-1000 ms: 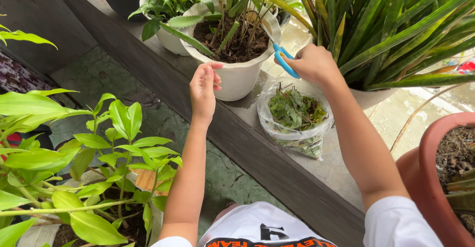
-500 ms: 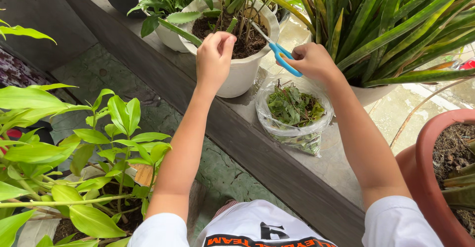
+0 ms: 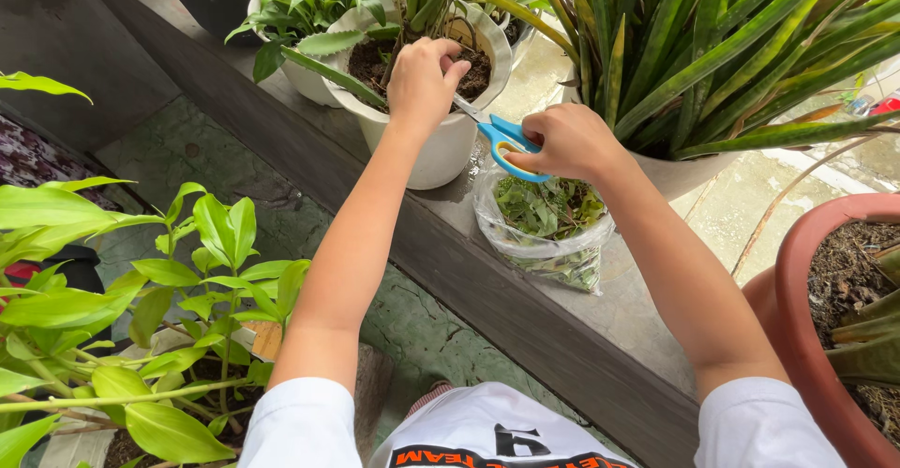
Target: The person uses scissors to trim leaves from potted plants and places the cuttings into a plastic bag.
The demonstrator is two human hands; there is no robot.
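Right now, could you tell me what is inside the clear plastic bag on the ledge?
The clear plastic bag holds cut green leaves. Its bottom layers are hidden under the top leaves, and the right hand with the blue scissors covers its upper edge.

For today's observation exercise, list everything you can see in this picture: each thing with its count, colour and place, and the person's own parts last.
scissors: one, blue handles, over the white pot's rim.
white pot: one, holds soil and a green plant, on the ledge.
second white pot: one, leafy green plant, behind the first.
clear bag: one, full of green clippings, on the ledge.
ledge: one, grey concrete, runs diagonally.
terracotta pot: one, reddish, right edge.
long-leaved plant: one, green, top right.
leafy plant: one, light green, lower left.
left hand: reaches into the white pot.
right hand: holds the scissors.
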